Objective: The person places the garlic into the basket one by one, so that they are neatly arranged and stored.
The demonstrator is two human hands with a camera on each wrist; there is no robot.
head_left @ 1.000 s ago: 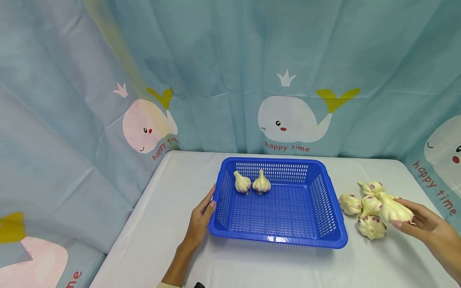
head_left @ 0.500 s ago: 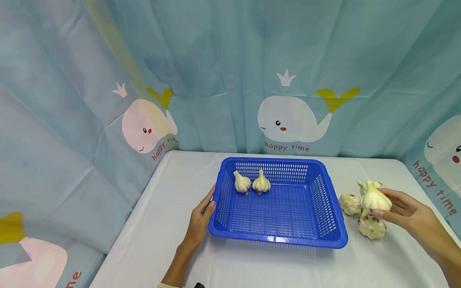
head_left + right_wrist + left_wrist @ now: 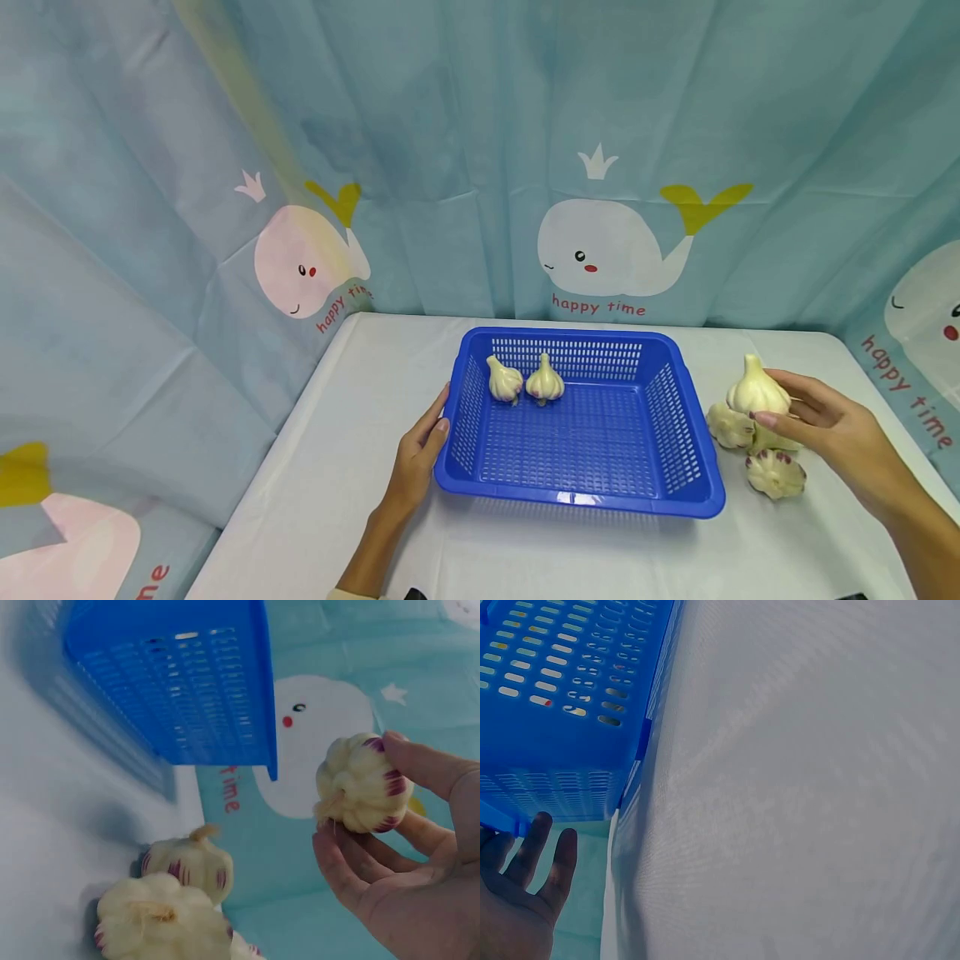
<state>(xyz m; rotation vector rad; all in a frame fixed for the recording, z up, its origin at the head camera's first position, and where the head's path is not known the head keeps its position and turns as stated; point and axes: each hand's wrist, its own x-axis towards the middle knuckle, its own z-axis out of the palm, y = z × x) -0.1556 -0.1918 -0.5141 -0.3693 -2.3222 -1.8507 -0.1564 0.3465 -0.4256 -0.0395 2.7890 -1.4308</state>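
Thumb and fingers of my right hand (image 3: 840,429) hold a garlic bulb (image 3: 757,393), its stem pointing up, above the other bulbs at the right. In the right wrist view the rooted, purple-streaked underside of this garlic bulb (image 3: 360,784) shows, apart from everything below. My left hand (image 3: 412,462) touches the left rim of a blue plastic basket (image 3: 577,499) with nearly straight fingers. Two garlic bulbs, one at the left (image 3: 505,380) and one beside it (image 3: 545,382), sit at the basket's back left.
Right of the basket, several garlic bulbs lie clustered on the white-covered table (image 3: 337,433), among them a front bulb (image 3: 776,474) and a left bulb (image 3: 727,427). Behind the table hangs a blue curtain (image 3: 465,250) with whale prints.
My right hand has carried the garlic bulb left and away from me, over the back of the cluster, turning its stem more upright. My left hand and the basket stay where they were.
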